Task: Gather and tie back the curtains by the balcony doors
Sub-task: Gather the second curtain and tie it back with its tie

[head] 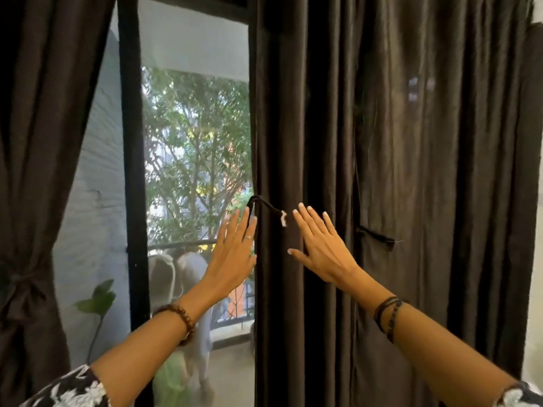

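Curtain (38, 171) at far left of the door frame (130, 171), already bunched and knotted low down, so half the job judged done. Right of the frame, glass with trees beyond, then the second curtain (382, 171), hanging loose in long vertical folds, long axis straight up and down. Left hand (235, 254) raised just right of the frame, fingers straight and spread, holding nothing, fingertips at or touching the loose curtain's left edge. Tie (266, 205), a thin dark strap with a pale end, arching off that same edge just above the left fingertips and reaching rightward toward the other hand; pale end hanging free between the two hands, a shade nearer the right fingertips. Right hand (320, 248) flat on the curtain's front folds, fingers straight, gripping nothing, further right of the frame than the tie. Second dark strap (376, 237) poking out of the folds right of that hand, at about wrist height. Most of the cloth spread well right of both hands, so gathering likely needs a sweep from the right back toward the frame before closing the tie around the bundle. Right hand judged better placed for that sweep, left for steadying the edge.
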